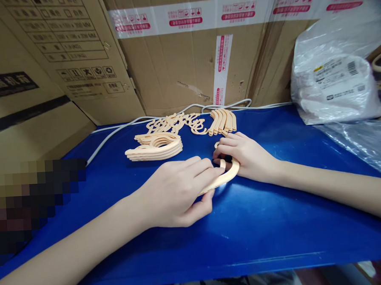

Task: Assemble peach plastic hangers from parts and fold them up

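My left hand is closed on a beige plastic hanger part, a curved piece pinched between thumb and fingers. At the piece's far right end, my right hand is closed too, its fingers bent round the end. A small beige tip pokes out beside the right fingers; what it belongs to is hidden. Beyond my left hand lies a neat stack of beige hanger bodies. Loose beige hooks are heaped behind that stack. Several curved hanger arms lie side by side just past my right hand.
A blue table top lies under everything. Cardboard boxes wall off the back and left. A white cable runs along the rear edge. At the back right sits a clear plastic bag with a printed label.
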Demonstrator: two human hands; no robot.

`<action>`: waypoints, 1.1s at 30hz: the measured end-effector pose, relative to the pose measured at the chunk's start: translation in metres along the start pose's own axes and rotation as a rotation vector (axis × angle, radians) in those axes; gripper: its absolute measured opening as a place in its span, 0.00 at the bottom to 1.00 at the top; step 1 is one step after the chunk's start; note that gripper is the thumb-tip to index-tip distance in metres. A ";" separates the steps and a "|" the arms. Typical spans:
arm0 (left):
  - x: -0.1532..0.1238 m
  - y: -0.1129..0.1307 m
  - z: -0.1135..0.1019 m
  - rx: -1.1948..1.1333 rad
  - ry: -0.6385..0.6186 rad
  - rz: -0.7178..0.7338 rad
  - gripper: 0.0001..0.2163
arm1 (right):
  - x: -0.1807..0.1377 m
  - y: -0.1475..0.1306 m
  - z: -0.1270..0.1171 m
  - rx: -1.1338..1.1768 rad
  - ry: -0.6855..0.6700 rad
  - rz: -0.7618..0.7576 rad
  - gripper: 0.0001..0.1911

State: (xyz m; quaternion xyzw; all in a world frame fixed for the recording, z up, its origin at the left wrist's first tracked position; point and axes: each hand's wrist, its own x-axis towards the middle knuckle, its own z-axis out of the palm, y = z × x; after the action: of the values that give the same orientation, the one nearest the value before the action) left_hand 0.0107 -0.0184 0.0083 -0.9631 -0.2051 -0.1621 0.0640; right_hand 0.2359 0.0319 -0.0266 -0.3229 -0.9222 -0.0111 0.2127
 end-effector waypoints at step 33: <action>-0.002 -0.004 -0.006 -0.084 -0.130 -0.053 0.10 | -0.003 0.002 0.003 -0.094 0.216 0.068 0.04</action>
State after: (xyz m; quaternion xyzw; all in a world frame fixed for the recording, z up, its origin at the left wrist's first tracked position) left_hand 0.0058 -0.0165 0.0132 -0.9677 -0.2271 -0.1092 0.0056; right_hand 0.2384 0.0317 -0.0305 -0.3606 -0.8809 -0.0820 0.2955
